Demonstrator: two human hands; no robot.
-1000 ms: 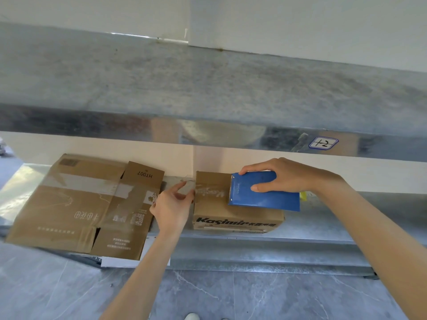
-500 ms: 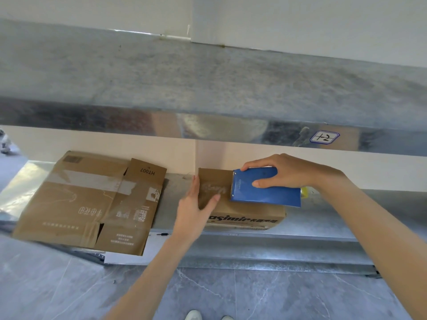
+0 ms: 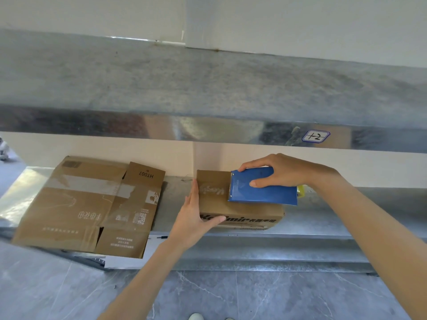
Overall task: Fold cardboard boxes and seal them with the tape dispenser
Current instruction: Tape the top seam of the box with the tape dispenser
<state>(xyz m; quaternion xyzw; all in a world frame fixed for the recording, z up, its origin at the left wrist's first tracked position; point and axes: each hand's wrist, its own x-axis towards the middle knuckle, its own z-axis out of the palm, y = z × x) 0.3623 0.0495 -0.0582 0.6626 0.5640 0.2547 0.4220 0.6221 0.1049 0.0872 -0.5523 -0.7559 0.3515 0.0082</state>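
A small closed cardboard box (image 3: 213,202) stands on the lower metal shelf (image 3: 328,218), with dark printed letters on its front face. All places below are given from this box.

On top of the box, over its right half, lies a blue tape dispenser (image 3: 262,191). Its metal front edge points to the left, across the top of the box. The right hand (image 3: 285,169) grips the dispenser from above: the fingers are curled over its far edge and the thumb presses on its blue face. Just to the right of the box, behind the end of the dispenser, a small yellow part (image 3: 300,191) shows; I cannot tell what it is.

The left hand (image 3: 191,215) is at the left side of the box. Its fingers are straight and lie flat against that side, and the thumb reaches over the front face and covers some of the letters. The two hands are apart, one at each end of the box.

To the left of the box, with a bare strip of shelf between, lies a flattened cardboard box (image 3: 87,204) with old tape on it. Its near edge hangs over the shelf front.

Above the box runs an upper shelf (image 3: 208,88) with a label (image 3: 316,136) marked "+2". Below the box is a grey marbled floor (image 3: 254,296).
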